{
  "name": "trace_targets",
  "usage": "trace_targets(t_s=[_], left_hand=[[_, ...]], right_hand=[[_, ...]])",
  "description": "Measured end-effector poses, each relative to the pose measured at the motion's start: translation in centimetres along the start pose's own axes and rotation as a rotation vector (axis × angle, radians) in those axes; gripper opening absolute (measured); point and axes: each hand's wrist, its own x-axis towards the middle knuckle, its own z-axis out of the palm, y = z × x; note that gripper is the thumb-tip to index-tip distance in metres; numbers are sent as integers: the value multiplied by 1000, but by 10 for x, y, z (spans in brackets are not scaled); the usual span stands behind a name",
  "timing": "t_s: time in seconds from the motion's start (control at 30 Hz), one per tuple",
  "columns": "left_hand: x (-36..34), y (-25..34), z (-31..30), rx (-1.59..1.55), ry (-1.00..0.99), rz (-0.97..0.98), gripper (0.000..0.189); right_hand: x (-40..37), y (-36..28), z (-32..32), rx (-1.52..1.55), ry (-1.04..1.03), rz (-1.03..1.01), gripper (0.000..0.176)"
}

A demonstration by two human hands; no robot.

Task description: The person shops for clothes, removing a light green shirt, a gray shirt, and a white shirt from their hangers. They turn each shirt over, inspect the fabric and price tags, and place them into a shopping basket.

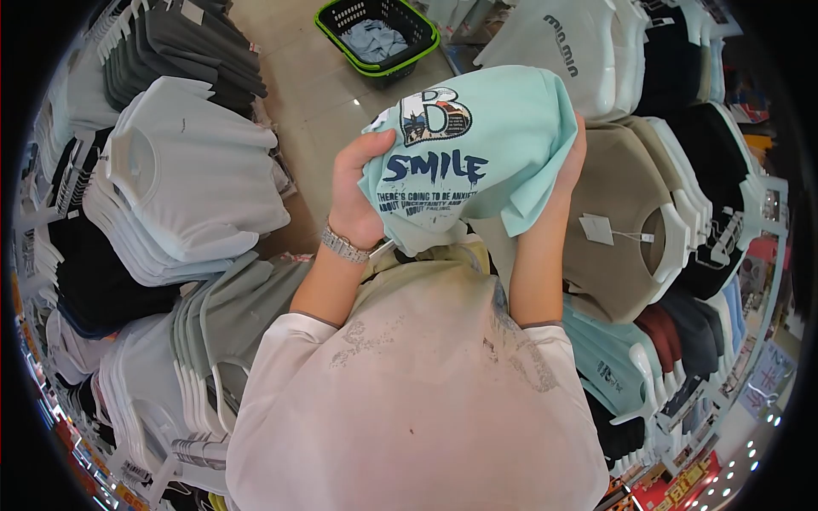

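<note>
A mint-green printed T-shirt, bunched into a loose fold, is held up in front of me between both hands. Its front shows a large letter B, the word SMILE and smaller lines of text. My left hand, with a metal watch on the wrist, grips the shirt's left side, thumb on top and the other fingers hidden beneath the cloth. At the opposite edge, my right hand is closed on the fabric, mostly covered by it.
Racks of hanging shirts line both sides: white shirts on the left, brown shirts on the right. On the tiled floor ahead stands a black basket with a green rim, holding light blue cloth.
</note>
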Motion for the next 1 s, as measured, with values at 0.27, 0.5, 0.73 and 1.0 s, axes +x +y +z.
trace_targets(t_s=[0.27,0.5,0.73,1.0], left_hand=[[33,34,2,21,-15,51,38],[57,72,9,104,87,135,37],[71,124,23,129,133,248,37],[98,166,27,193,174,299,36]], right_hand=[[53,1,8,-95,98,-47,31],[115,13,18,-62,34,45,32],[177,42,54,52,-46,174,31],[236,46,72,134,-171,262,30]])
